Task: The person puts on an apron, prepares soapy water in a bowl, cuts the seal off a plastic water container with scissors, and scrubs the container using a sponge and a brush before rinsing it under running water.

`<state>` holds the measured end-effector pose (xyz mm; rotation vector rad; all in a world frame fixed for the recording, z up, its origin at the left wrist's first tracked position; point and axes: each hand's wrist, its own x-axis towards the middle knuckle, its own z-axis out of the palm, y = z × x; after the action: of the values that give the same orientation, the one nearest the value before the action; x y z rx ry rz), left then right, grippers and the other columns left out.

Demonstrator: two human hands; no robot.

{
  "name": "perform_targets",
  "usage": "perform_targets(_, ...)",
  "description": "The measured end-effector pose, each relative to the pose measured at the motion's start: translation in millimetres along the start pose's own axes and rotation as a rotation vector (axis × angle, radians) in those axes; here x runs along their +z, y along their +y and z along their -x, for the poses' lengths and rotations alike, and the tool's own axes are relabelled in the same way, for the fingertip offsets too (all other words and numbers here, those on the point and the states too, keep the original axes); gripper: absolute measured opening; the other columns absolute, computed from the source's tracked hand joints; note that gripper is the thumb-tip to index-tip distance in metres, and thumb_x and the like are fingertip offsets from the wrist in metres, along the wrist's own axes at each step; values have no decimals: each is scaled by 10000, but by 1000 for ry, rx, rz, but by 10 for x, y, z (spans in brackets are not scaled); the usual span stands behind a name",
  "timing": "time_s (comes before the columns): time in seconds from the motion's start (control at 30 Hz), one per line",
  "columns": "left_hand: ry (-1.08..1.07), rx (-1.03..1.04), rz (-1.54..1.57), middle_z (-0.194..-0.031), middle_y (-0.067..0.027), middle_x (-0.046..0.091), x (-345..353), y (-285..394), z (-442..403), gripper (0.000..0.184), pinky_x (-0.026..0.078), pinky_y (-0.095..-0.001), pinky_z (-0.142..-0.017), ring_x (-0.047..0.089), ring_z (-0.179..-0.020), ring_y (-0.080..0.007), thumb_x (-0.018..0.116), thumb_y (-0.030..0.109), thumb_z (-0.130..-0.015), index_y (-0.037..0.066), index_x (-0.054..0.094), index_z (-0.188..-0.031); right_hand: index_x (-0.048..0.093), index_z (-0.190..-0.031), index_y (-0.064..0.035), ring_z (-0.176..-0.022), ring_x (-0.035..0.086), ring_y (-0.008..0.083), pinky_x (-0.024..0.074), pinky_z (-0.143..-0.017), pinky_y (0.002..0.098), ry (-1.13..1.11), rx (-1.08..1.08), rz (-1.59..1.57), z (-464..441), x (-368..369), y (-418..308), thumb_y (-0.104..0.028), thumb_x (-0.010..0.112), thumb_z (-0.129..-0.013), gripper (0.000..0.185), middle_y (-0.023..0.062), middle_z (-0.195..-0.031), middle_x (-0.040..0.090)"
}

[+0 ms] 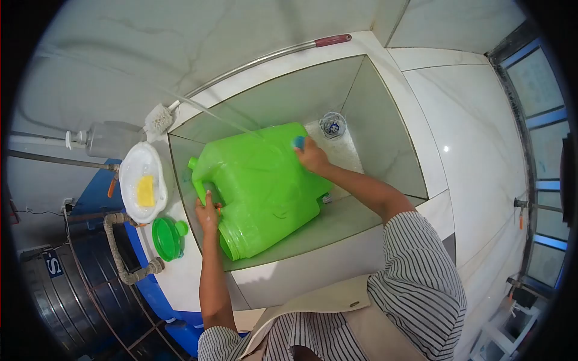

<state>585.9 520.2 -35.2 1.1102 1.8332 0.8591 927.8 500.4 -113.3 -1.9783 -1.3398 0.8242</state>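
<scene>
A large bright green plastic water jug (265,186) lies on its side in a tiled sink basin (385,114), its wide threaded mouth toward me at the lower left. My left hand (208,215) is closed around the jug's handle. Against the jug's upper right side, my right hand (312,157) presses a small blue scrubber (298,142), mostly covered by the fingers. A thin pale streak, apparently running water, reaches the top of the jug from the upper left.
On the left ledge are a white basin (127,180) with suds and a yellow sponge (146,191), and green lids (166,238). A long-handled brush (159,120) lies along the back ledge. A drain strainer (332,125) sits in the sink floor. Pipes (114,240) stand at left.
</scene>
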Motion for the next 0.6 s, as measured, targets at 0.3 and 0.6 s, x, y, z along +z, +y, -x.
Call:
perform_targets(0.3,22,32,26,-551,-38,503,15,45,21,271,362,-265,-378,493,-421,-120,573,315,-876,51,508,-881,343,-1123,-21,-896,573,414,469,-722,495,-202,-88,67,315,-375,-580,-328,560,-837,473,242,-1088,511)
perform_targets(0.6,68,22,-60,-529,-54,520,16,162,67,307,394,-287,-379,493,-392,-139,588,325,-860,27,523,-893,514,-1089,-51,-1073,486,299,394,-901,454,146,-966,658,-1535,-1406,-1567,-251,663,-755,417,121,-1128,513)
